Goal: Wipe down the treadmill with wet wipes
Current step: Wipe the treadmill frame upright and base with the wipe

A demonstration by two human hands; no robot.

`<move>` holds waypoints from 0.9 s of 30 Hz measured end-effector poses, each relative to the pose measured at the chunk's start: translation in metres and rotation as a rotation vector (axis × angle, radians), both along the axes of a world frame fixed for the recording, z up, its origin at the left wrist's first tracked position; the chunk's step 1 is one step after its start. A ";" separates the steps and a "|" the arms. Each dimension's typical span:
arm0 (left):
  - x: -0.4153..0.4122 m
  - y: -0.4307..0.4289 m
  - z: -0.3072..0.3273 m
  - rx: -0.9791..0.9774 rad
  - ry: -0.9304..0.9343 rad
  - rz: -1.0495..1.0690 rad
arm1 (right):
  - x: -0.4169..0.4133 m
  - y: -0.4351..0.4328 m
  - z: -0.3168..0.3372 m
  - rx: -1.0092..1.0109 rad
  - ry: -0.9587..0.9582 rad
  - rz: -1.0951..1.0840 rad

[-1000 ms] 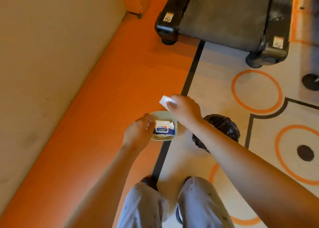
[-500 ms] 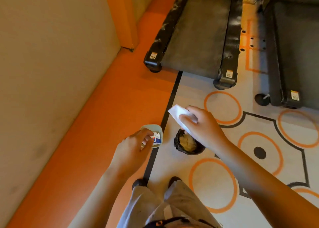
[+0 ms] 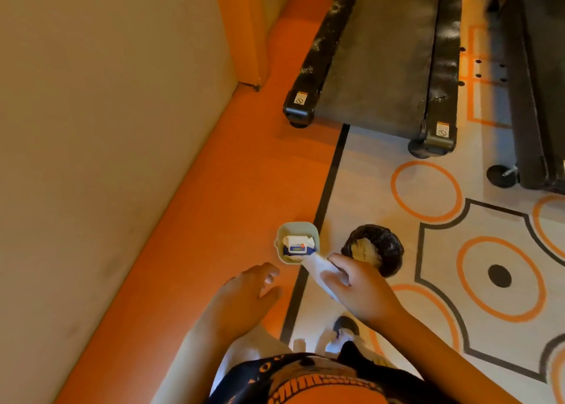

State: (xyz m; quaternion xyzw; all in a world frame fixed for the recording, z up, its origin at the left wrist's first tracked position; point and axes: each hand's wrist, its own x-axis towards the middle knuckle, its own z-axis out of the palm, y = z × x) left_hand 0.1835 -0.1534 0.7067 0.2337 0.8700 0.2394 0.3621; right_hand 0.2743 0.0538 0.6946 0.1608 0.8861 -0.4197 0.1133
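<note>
**Item 1, your right hand** [image 3: 360, 293]: thumb and fingers pinch one white wet wipe [image 3: 319, 270], held low over the floor [image 3: 198, 235], on the near side of the tub.

**Item 2, your left hand** [image 3: 244, 293]: fingers loosely spread, holding nothing, left of the right hand.

**Item 3, wipe pack** [image 3: 298, 246]: lies in a pale green tub [image 3: 296, 223] on the floor, beside the black line dividing orange from patterned flooring. It has a blue label with a small red mark. The lettering is too small to read.

**Item 4, bin** [image 3: 394, 256]: black-lined, just right of the tub, with pale crumpled matter inside.

**Item 5, treadmill** [image 3: 376, 51]: far, well apart from both hands. A dark belt runs between black side rails. Each near end cap bears a sticker [image 3: 300, 99] with a circle-and-slash sign, and any wording is illegible. A second machine [image 3: 538, 82] stands far right.

**Step in hand:** by my reading, the wipe is out and ready but has not yet reached the treadmill.

**Next move:** you would need to carry the wipe to the far machine, spread it flat under your fingers, and probably begin on a rail.
</note>
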 end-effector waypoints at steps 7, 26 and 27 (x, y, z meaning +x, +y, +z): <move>-0.128 -0.123 0.023 -0.128 0.054 -0.009 | -0.141 -0.103 0.022 -0.040 0.145 -0.122; -0.422 -0.092 0.005 0.056 -0.112 -0.017 | -0.436 -0.111 0.028 0.119 -0.028 -0.070; -0.450 -0.083 0.007 0.038 -0.086 -0.014 | -0.461 -0.100 0.029 0.128 -0.020 -0.042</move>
